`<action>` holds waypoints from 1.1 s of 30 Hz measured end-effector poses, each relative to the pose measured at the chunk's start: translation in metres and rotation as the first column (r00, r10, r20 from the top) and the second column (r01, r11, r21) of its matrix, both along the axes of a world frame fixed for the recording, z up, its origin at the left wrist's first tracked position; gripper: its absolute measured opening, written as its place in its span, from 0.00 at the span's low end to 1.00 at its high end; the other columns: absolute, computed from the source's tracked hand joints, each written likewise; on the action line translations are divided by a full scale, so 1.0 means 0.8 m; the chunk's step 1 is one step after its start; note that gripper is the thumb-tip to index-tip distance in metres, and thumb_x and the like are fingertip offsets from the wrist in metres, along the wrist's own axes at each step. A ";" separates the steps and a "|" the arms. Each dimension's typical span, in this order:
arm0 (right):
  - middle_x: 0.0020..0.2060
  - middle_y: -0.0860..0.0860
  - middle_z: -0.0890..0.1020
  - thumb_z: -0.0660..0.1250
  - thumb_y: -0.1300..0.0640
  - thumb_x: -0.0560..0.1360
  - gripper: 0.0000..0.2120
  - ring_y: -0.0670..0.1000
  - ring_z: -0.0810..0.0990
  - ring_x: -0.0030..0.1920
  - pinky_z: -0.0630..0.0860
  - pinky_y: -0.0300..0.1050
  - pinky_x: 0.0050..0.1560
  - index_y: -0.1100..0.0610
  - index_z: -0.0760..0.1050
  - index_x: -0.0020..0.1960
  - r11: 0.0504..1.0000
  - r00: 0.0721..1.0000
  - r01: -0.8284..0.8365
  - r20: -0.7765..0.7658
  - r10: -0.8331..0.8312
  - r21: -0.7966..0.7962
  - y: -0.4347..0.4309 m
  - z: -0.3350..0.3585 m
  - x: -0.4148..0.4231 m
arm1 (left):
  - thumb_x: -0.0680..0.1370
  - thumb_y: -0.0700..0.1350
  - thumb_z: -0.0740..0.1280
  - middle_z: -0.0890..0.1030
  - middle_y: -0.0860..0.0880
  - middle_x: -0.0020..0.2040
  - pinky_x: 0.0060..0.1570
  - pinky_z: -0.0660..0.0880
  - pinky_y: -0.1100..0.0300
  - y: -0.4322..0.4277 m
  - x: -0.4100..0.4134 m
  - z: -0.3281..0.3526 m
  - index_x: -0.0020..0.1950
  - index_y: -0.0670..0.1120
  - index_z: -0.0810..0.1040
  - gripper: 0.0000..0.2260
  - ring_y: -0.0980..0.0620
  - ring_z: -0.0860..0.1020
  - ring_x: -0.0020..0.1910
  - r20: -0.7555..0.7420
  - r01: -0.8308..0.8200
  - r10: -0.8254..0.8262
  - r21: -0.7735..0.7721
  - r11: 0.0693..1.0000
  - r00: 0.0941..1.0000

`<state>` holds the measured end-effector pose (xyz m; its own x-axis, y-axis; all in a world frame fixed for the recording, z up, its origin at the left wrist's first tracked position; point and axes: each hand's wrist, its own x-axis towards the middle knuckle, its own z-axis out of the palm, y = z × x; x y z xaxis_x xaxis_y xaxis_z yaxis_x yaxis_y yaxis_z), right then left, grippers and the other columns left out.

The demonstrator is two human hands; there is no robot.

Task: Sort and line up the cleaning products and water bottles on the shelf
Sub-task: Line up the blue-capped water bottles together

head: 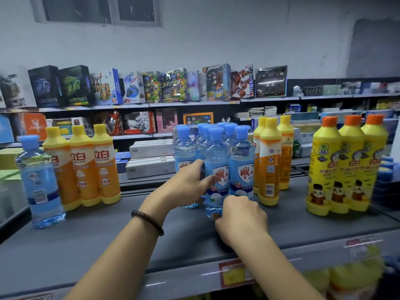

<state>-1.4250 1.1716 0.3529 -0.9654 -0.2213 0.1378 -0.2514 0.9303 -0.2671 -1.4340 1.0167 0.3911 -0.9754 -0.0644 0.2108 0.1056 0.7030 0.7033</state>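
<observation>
A cluster of several clear blue bottles with blue caps stands mid-shelf. I grip the front blue bottle [216, 161] with both hands: my left hand [186, 185] wraps its left side, and my right hand [240, 215] holds its base. A lone blue bottle [40, 187] stands at the far left. Three orange detergent bottles [86, 167] with yellow caps stand beside it. Three more orange bottles [271, 161] stand right of the cluster. Three yellow bottles [346, 167] with orange caps stand at the right.
The grey shelf [108, 230] has bare surface in front of the bottles, and price tags [234, 274] line its front edge. Flat white boxes [149, 163] lie behind. Toy boxes [134, 87] fill the far shelves. Blue items [387, 176] sit at the far right.
</observation>
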 end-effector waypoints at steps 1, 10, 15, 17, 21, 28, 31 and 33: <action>0.61 0.54 0.82 0.73 0.45 0.79 0.19 0.58 0.81 0.62 0.80 0.52 0.55 0.53 0.77 0.66 1.000 1.000 -0.004 0.003 0.004 0.004 0.000 0.000 -0.001 | 0.84 0.56 0.68 0.84 0.50 0.55 0.52 0.86 0.46 0.001 -0.001 0.000 0.63 0.50 0.74 0.13 0.49 0.85 0.52 0.004 -0.005 0.005 0.016 1.000 1.000; 0.60 0.54 0.82 0.72 0.46 0.80 0.20 0.58 0.82 0.60 0.80 0.51 0.51 0.54 0.76 0.68 1.000 0.999 -0.022 0.034 0.022 0.017 0.001 -0.004 -0.005 | 0.78 0.56 0.76 0.82 0.54 0.59 0.51 0.85 0.50 0.004 -0.002 -0.013 0.64 0.53 0.72 0.21 0.53 0.84 0.53 -0.016 -0.051 0.049 -0.127 0.991 0.999; 0.60 0.53 0.82 0.71 0.43 0.80 0.20 0.58 0.82 0.60 0.79 0.52 0.51 0.52 0.77 0.67 0.998 0.999 -0.044 0.021 0.045 -0.040 0.006 -0.003 -0.003 | 0.79 0.55 0.76 0.83 0.53 0.57 0.49 0.83 0.55 0.006 0.003 -0.011 0.64 0.51 0.72 0.20 0.53 0.83 0.52 -0.017 -0.064 0.063 -0.132 0.989 0.998; 0.56 0.52 0.80 0.69 0.41 0.81 0.18 0.58 0.82 0.59 0.77 0.51 0.48 0.52 0.77 0.64 0.995 0.997 -0.073 0.016 0.074 -0.066 0.005 0.001 0.002 | 0.81 0.54 0.74 0.83 0.52 0.57 0.48 0.79 0.58 0.000 0.012 -0.011 0.65 0.50 0.73 0.17 0.53 0.82 0.51 -0.015 -0.088 0.086 -0.226 0.970 0.996; 0.48 0.50 0.77 0.65 0.36 0.81 0.18 0.56 0.80 0.53 0.78 0.51 0.47 0.51 0.73 0.53 0.978 0.982 -0.188 -0.006 0.189 -0.089 -0.014 0.007 0.015 | 0.83 0.53 0.71 0.84 0.51 0.59 0.53 0.79 0.55 -0.041 0.059 -0.008 0.68 0.53 0.77 0.14 0.51 0.82 0.53 -0.016 -0.220 0.238 -0.447 0.867 0.971; 0.58 0.52 0.79 0.67 0.38 0.81 0.19 0.56 0.79 0.57 0.80 0.56 0.58 0.50 0.75 0.62 0.873 0.899 -0.425 -0.003 0.437 -0.240 -0.110 0.004 0.036 | 0.82 0.55 0.71 0.81 0.51 0.67 0.63 0.81 0.51 -0.140 0.166 -0.014 0.72 0.55 0.76 0.19 0.50 0.80 0.63 0.098 -0.383 0.511 -0.545 0.746 0.854; 0.58 0.52 0.79 0.70 0.37 0.79 0.21 0.56 0.79 0.59 0.80 0.56 0.60 0.49 0.74 0.65 0.807 0.834 -0.523 0.035 0.551 -0.274 -0.170 0.005 0.054 | 0.81 0.57 0.71 0.80 0.53 0.67 0.64 0.80 0.50 -0.185 0.208 -0.026 0.70 0.59 0.77 0.17 0.51 0.79 0.63 0.111 -0.443 0.599 -0.569 0.693 0.793; 0.59 0.52 0.79 0.71 0.38 0.79 0.22 0.55 0.79 0.59 0.80 0.54 0.60 0.50 0.74 0.65 0.775 0.795 -0.567 0.061 0.604 -0.278 -0.209 0.007 0.067 | 0.81 0.58 0.72 0.81 0.53 0.67 0.64 0.80 0.49 -0.213 0.235 -0.034 0.65 0.63 0.80 0.12 0.51 0.80 0.63 0.128 -0.467 0.648 -0.592 0.657 0.751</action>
<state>-1.3718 1.0041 0.3588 -0.6714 -0.7288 0.1345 -0.6701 0.5194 -0.5302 -1.2461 0.8461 0.3635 -0.8006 -0.5936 0.0812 -0.5779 0.8009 0.1572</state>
